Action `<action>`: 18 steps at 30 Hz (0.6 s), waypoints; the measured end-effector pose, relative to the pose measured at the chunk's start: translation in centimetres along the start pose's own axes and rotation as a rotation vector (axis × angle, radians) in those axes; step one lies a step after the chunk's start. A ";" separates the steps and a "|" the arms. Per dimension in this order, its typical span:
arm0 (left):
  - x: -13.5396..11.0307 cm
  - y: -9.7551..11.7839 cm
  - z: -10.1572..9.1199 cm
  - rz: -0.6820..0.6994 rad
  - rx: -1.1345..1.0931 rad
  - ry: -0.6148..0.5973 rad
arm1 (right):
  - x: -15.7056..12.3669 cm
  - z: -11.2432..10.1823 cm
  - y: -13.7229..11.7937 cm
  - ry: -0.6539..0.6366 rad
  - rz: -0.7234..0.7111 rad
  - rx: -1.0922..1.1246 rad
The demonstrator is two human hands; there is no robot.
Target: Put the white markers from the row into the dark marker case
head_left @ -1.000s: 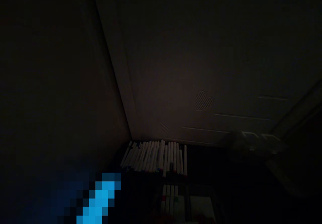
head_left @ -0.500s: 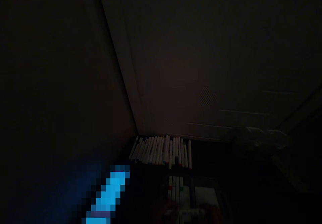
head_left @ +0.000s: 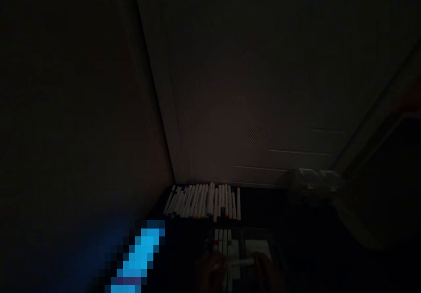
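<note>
The scene is very dark. A row of several white markers (head_left: 205,201) lies on a dark surface against the wall. In front of it stands a clear box (head_left: 259,247) holding a few more white markers (head_left: 222,242). At the bottom edge my left hand (head_left: 210,270) and my right hand (head_left: 267,270) show only as dim shapes over the box. A white marker (head_left: 241,262) lies crosswise between them, and each hand seems closed on one end of it.
A bright blue pixelated strip (head_left: 140,258) glows at the lower left. Walls meet in a corner (head_left: 171,170) behind the markers. A faint clear plastic object (head_left: 312,179) sits at the right by the wall.
The view has shifted a little. My two hands have come up into the bottom of the picture over the clear box, with a white marker now held between them.
</note>
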State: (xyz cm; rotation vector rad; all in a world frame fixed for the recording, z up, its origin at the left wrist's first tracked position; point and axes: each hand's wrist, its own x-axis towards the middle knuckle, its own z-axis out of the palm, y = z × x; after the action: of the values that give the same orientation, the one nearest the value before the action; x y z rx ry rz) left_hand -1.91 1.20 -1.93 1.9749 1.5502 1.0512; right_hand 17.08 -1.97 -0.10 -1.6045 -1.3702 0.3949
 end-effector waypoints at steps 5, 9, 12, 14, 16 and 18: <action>0.0 0.4 -0.3 -0.054 -0.028 0.014 | 0.1 -1.3 -1.4 -0.068 -0.100 0.066; 0.4 1.1 -0.7 -0.036 -0.050 0.012 | -0.1 -1.6 -1.6 -0.041 -0.144 0.088; 0.8 1.8 -1.2 0.004 -0.073 -0.026 | -0.2 -1.7 -1.5 0.001 -0.189 0.060; 1.0 2.2 -1.4 0.040 -0.084 -0.043 | -0.3 -1.8 -1.5 -0.012 -0.203 0.044; 1.0 2.3 -1.6 0.047 -0.098 -0.041 | -0.3 -1.8 -1.4 -0.034 -0.202 0.049; 1.0 2.2 -1.5 0.046 -0.118 -0.029 | -0.3 -1.8 -1.4 -0.045 -0.197 0.061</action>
State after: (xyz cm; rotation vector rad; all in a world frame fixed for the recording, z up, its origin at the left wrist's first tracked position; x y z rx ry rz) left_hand -1.59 1.26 0.95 1.9452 1.4007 1.1009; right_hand 17.51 -3.16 1.86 -1.4037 -1.5204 0.3529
